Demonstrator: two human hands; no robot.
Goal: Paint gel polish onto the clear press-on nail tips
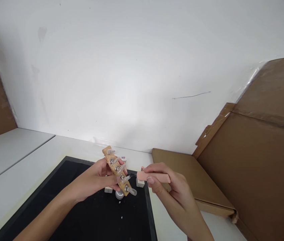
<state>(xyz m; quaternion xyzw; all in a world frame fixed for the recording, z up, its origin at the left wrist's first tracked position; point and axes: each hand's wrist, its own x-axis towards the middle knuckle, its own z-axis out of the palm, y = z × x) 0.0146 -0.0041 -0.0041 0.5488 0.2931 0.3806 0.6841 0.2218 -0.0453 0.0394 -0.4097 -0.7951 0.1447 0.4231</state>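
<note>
My left hand (101, 179) is closed around a tan wooden strip (114, 168), tilted down to the right. Several clear nail-shaped tips stand on it over small round metal pieces. In my right hand (168, 187) is a flat pink tool (154, 176), pinched between thumb and fingers. Its thin dark end points left and reaches close to one of the lower clear tips; whether they touch cannot be made out. Below the strip, a small silvery round jar (119, 194) is partly covered by it.
A black mat (89, 214) lies on the white table (38, 160), with small white blocks (140, 182) near its far side and tiny pale bits on it. A flat cardboard box (197, 177) and an upright cardboard panel (262, 160) are on the right. A white wall rises behind.
</note>
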